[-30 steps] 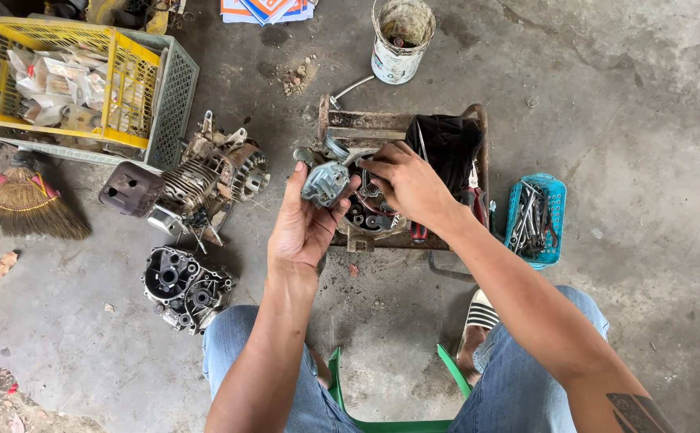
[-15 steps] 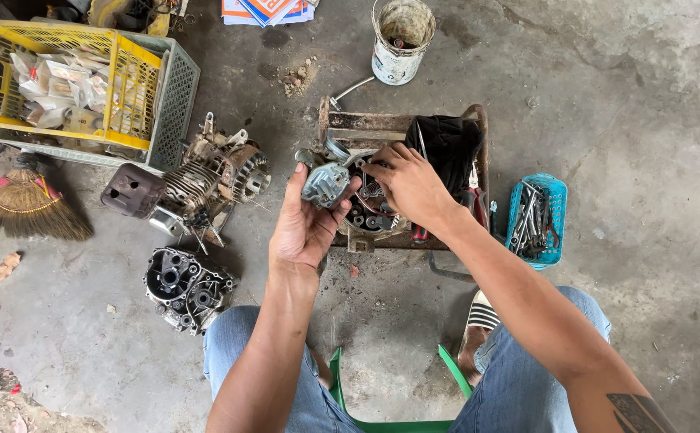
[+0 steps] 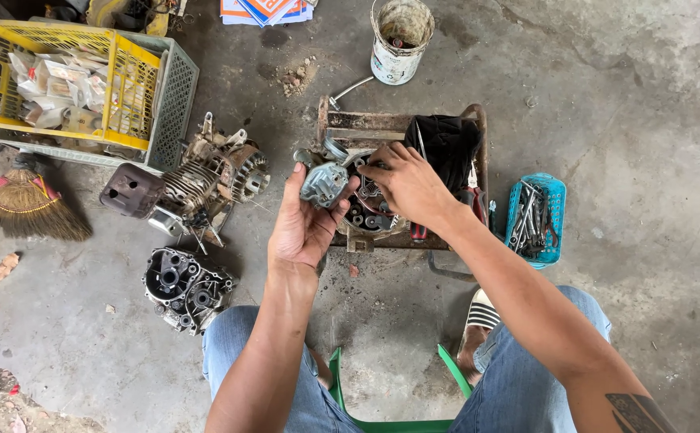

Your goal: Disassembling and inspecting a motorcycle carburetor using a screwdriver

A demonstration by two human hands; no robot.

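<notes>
My left hand [image 3: 303, 224] holds a small grey metal engine part [image 3: 323, 184] up above the concrete floor, fingers curled around it. My right hand [image 3: 404, 186] is just to its right, fingertips at the part's edge, over a rusty metal tray [image 3: 398, 124] that holds dark round engine parts and a black cloth [image 3: 446, 144]. Whether the right hand grips anything is hidden by its own fingers.
A finned engine block [image 3: 197, 183] and a crankcase half [image 3: 183, 287] lie on the floor at left. A yellow crate [image 3: 61, 88] in a grey basket, a broom [image 3: 21, 204], a white bucket [image 3: 399, 40], a blue basket of tools [image 3: 534, 218] and a green stool [image 3: 390, 421] surround me.
</notes>
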